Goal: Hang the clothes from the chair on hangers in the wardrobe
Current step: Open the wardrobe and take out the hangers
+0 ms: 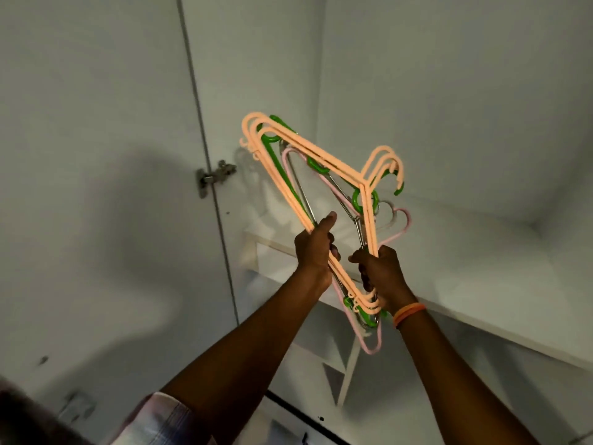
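Inside the open wardrobe, the bundle of plastic hangers is held up, fanning from the grip toward twelve o'clock, hooks at two o'clock. The left hand clenches one bar and the right hand the other, equally near. The hangers are orange, green and pink, tangled; separating one looks next.

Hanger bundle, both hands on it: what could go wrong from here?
1. The bundle of orange, green, pink and metal hangers is interlocked; pulling one out may drag or drop others.
2. Left hand and right hand both grip it, leaving none free for clothes.
3. Protruding hooks might catch the white wardrobe shelf.
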Available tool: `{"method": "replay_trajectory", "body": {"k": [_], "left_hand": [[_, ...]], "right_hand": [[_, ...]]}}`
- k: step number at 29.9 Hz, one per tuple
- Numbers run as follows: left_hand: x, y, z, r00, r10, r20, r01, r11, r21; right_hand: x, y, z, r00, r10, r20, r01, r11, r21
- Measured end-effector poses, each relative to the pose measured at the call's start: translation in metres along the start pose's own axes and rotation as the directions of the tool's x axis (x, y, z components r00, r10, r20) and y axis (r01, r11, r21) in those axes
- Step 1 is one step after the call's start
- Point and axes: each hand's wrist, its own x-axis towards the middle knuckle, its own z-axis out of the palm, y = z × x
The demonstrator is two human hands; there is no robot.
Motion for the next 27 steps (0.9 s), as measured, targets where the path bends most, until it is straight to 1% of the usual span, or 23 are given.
{"method": "replay_trajectory", "body": {"k": [3,6,9,11,13,15,17,20,22,24,27], "left_hand": [[-0.037,0.023,-0.037,0.993,0.120,-0.014,-0.118,0.989,0.087],[-0.082,0.041,-0.079,0.977,0.211,0.019,-0.211,0.959,0.190],[-0.130,0.052,-0.129,0.929,0.353,0.108,-0.369,0.898,0.240],[-0.162,0.057,-0.167,0.882,0.443,0.159,-0.470,0.846,0.252],[-0.195,0.063,-0.206,0.866,0.480,0.139,-0.500,0.823,0.270],[-0.226,0.074,-0.242,0.855,0.514,0.070,-0.513,0.818,0.260],[-0.256,0.088,-0.280,0.828,0.561,-0.011,-0.543,0.806,0.235],[-0.293,0.110,-0.333,0.791,0.591,-0.159,-0.566,0.806,0.175],[-0.320,0.123,-0.371,0.767,0.584,-0.267,-0.571,0.810,0.133],[-0.342,0.132,-0.411,0.726,0.562,-0.395,-0.571,0.814,0.108],[-0.379,0.142,-0.483,0.622,0.455,-0.637,-0.575,0.818,0.022]], "right_hand": [[-0.041,-0.002,0.034,0.998,-0.045,0.042,0.042,0.997,0.072],[-0.090,-0.002,0.063,0.996,-0.066,0.060,0.057,0.988,0.143],[-0.151,0.005,0.093,0.992,-0.099,0.080,0.078,0.970,0.229],[-0.199,0.014,0.117,0.993,-0.082,0.081,0.061,0.971,0.232],[-0.245,0.025,0.140,0.992,-0.052,0.117,0.021,0.966,0.258],[-0.283,0.033,0.162,0.979,-0.029,0.202,-0.035,0.951,0.306],[-0.320,0.039,0.185,0.959,-0.023,0.281,-0.067,0.950,0.305],[-0.366,0.047,0.217,0.922,-0.067,0.381,-0.036,0.966,0.257],[-0.393,0.054,0.238,0.886,-0.084,0.456,-0.010,0.980,0.199],[-0.413,0.060,0.258,0.851,-0.100,0.516,0.043,0.992,0.122],[-0.446,0.070,0.298,0.781,-0.093,0.617,0.127,0.992,-0.012]]}}
